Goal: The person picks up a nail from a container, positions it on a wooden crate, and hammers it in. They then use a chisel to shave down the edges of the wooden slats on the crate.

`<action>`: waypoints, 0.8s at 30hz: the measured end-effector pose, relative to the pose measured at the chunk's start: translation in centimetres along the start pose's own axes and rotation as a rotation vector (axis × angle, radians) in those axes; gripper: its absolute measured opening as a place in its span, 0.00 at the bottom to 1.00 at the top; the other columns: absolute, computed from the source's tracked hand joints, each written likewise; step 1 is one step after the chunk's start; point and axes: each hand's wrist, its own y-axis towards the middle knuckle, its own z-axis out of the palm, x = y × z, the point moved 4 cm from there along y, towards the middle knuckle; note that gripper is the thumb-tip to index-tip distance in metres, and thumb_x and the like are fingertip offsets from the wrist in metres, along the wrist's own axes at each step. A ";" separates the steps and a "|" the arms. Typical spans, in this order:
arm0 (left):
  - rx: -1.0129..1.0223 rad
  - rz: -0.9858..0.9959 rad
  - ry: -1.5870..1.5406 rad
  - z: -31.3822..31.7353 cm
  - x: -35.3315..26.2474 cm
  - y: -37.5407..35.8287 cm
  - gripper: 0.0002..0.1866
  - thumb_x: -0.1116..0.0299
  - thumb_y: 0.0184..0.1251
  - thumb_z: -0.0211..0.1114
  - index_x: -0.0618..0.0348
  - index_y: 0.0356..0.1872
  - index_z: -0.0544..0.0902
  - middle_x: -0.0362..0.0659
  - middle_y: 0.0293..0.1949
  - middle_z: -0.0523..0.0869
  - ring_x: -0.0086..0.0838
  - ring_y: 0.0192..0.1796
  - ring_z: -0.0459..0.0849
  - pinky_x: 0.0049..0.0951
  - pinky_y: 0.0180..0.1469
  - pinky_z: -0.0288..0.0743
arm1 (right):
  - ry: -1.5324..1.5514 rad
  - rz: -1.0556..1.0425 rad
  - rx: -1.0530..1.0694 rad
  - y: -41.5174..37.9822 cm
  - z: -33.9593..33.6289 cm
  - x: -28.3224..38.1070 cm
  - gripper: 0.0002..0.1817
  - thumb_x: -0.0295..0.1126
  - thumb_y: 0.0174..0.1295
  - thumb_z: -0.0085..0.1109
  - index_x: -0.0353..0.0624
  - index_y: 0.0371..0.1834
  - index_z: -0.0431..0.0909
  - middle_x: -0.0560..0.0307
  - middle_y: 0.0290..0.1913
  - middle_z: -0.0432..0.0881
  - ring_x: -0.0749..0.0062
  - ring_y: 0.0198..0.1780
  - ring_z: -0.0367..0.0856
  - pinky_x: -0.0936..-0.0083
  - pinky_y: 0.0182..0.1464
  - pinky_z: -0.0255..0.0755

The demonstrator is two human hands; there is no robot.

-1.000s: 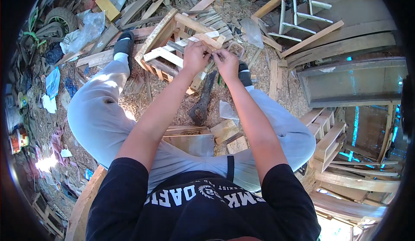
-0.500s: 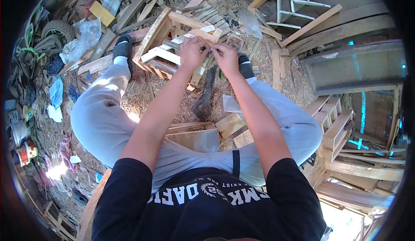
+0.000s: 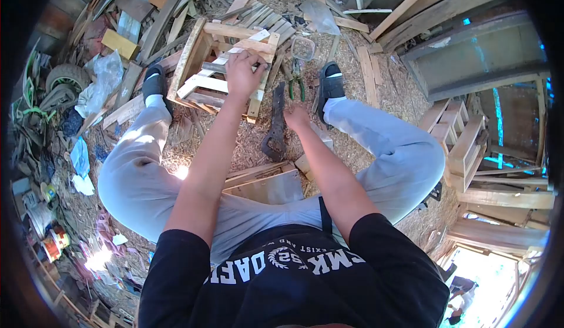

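Observation:
My left hand (image 3: 244,74) rests over a small slatted wooden crate (image 3: 187,63), fingers curled and thumb and fingertips pinched together near a pale slat (image 3: 267,52) at its right end. What the pinch holds is too small to make out. Lower and to the right, my right hand (image 3: 297,118) reaches down beside a long dark tool (image 3: 276,122) with a broad lower end. Its fingertips are mostly hidden, close to the tool's right side. Pliers with green handles (image 3: 297,88) lie on the floor just above this hand.
A clear plastic tub (image 3: 303,48) sits beyond the pliers. Wooden boxes (image 3: 267,186) lie between my legs. Scrap boards and clutter (image 3: 126,13) fill the left and back. Stacked wooden frames (image 3: 461,151) stand at the right. Wood shavings cover the ground.
My hands were together over the crate's right end and have parted. The right hand has moved down beside the dark tool; the left has shifted slightly left over the slats.

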 end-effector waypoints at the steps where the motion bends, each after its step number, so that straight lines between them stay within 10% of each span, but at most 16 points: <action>1: -0.004 -0.002 0.007 0.0 0.0 0.0 0.06 0.60 0.64 0.81 0.42 0.39 0.94 0.37 0.44 0.87 0.44 0.60 0.82 0.49 0.69 0.71 | 0.052 0.071 0.137 -0.4 0.3 -0.1 0.28 0.47 0.72 0.67 0.39 0.67 0.86 0.31 0.63 0.88 0.37 0.65 0.88 0.48 0.68 0.82; 6: -0.002 0.012 0.010 0.2 0.2 0.0 0.06 0.60 0.64 0.82 0.42 0.39 0.94 0.36 0.44 0.88 0.44 0.59 0.81 0.50 0.68 0.71 | 0.003 0.121 0.337 -0.4 1.9 -0.3 0.31 0.47 0.73 0.65 0.40 0.74 0.82 0.32 0.75 0.81 0.38 0.73 0.82 0.48 0.74 0.79; 24: -0.005 0.026 0.023 0.0 -0.2 0.3 0.07 0.60 0.63 0.83 0.42 0.40 0.95 0.36 0.45 0.89 0.44 0.59 0.82 0.50 0.68 0.70 | 0.055 -0.102 0.062 3.5 -2.9 6.5 0.28 0.41 0.72 0.67 0.43 0.73 0.83 0.41 0.73 0.81 0.38 0.70 0.84 0.47 0.73 0.78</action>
